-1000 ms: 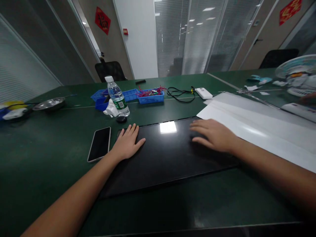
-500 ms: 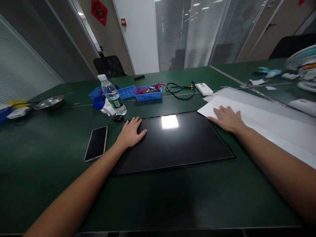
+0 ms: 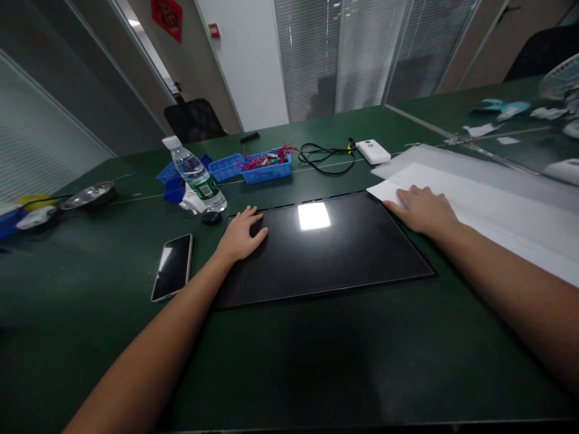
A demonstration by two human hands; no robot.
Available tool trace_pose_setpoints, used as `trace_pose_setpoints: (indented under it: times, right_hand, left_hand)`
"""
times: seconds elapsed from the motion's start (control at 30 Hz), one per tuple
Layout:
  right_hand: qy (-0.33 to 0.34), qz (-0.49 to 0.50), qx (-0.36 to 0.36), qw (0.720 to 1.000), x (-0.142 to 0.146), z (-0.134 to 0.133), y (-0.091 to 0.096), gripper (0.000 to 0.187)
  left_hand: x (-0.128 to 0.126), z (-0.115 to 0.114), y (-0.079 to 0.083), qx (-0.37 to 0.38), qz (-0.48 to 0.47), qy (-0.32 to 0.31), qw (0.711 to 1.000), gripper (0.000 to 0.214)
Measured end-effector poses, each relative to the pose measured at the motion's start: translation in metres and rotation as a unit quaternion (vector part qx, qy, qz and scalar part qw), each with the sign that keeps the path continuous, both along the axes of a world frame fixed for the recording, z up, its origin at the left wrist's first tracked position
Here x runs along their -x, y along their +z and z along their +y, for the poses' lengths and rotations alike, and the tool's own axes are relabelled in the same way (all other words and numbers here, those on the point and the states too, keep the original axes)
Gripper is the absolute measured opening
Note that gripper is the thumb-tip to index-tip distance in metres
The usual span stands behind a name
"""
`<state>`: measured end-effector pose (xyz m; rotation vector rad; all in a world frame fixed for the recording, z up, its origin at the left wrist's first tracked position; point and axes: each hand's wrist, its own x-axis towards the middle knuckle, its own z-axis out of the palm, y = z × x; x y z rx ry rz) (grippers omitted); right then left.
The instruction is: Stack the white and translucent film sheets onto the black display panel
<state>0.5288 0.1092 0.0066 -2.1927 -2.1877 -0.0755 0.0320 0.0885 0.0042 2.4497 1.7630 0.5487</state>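
A black flat display panel lies on the green table, with a bright light reflected in its glossy face. My left hand rests at its far left corner, fingers spread and nothing held. At the far right corner, my right hand lies with fingers outstretched on a white sheet of paper. One corner of that sheet reaches the panel's edge. Beneath the paper, a larger translucent sheet shows.
Left of the panel are a smartphone, a small black object and a leaning water bottle. Behind stand a blue tray of red wires, a coiled black cable and a white device. A metal dish sits far left.
The camera view has tilted and shifted slightly. Both hands keep about the same places, the left on the panel's corner and the right on the paper.
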Motion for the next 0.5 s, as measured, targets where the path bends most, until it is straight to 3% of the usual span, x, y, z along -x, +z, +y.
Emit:
trace_pose_setpoints:
  times: [0.07, 0.13, 0.23, 0.33, 0.5]
  right_hand:
    - [0.010, -0.009, -0.004, 1.000, 0.001, -0.002, 0.000, 0.086]
    - [0.014, -0.020, -0.010, 1.000, 0.003, -0.003, 0.000, 0.085]
    - [0.015, -0.030, -0.021, 0.999, 0.004, -0.006, 0.000, 0.086]
    - [0.025, -0.026, -0.049, 0.998, 0.004, -0.014, -0.001, 0.087]
    - [0.004, 0.046, -0.162, 0.986, 0.008, -0.045, 0.002, 0.078]
  left_hand:
    - [-0.001, -0.006, 0.004, -0.059, 0.005, 0.013, 0.998, 0.042]
    - [-0.001, -0.012, 0.008, -0.095, 0.036, 0.064, 0.993, 0.041]
    - [-0.003, -0.020, 0.012, -0.057, 0.088, 0.133, 0.986, 0.044]
    - [-0.001, -0.026, 0.016, -0.017, 0.117, 0.148, 0.982, 0.047]
    - [0.010, -0.041, 0.019, 0.001, 0.129, 0.194, 0.973, 0.051]
